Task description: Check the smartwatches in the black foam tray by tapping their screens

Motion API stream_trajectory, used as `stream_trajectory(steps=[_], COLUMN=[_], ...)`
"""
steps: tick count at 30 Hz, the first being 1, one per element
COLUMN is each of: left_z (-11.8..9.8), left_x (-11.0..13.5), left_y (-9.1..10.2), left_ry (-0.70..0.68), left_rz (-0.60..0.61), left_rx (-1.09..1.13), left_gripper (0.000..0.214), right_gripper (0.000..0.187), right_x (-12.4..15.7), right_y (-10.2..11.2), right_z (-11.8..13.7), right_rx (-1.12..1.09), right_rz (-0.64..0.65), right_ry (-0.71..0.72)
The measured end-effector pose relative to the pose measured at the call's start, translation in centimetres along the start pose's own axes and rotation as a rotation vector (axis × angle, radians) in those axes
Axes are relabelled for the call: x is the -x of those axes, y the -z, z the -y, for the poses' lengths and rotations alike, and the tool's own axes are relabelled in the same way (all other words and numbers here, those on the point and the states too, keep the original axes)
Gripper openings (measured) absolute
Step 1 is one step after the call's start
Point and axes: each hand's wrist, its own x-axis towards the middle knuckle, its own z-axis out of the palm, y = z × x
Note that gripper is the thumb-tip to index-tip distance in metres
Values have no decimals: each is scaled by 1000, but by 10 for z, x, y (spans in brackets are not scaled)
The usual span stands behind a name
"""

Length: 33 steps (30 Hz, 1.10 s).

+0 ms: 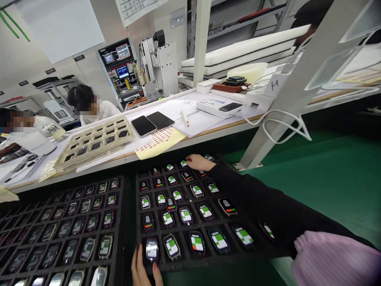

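Tray (181,265): one, black, foam-like, matt, gridded into square pockets. Watches (185,215): rounded rectangles, glossy faces, many lit green and white, lying in that tray; nearest row, six in view, the sixth partly behind a black fabric sleeve (262,198). Second tray (123,214): one, similar, to the left, also filled with watches. Hands: two. Right hand (198,162): grip bunched at a far-row watch; cannot tell whether it pinches. Left hand (145,268): thumb and fingers parted at the first tray's near left corner; cannot tell whether they clasp it. Surface (193,141) beyond: two flat, glossy black phones (143,126); one white pen (185,118).
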Motion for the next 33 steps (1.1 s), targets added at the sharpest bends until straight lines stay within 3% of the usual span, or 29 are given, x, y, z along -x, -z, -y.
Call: stream_trajectory(steps=[7, 16, 25, 33], left_z=[-1, -5, -7, -15], left_x=[-1, 1, 1, 1], left_y=[4, 5, 11, 21], left_ry=[-40, 25, 26, 62], left_rz=[11, 25, 67, 140], left_rx=[22, 28, 29, 23], left_gripper=[42, 45, 43, 45], right_gripper=[24, 30, 28, 27], right_x=[6, -1, 3, -4], right_y=[5, 5, 5, 4], right_z=[9, 10, 31, 30], right_rx=[-84, -185, -209, -170], right_rz=[43, 164, 110, 205], right_ry=[-46, -196, -210, -279])
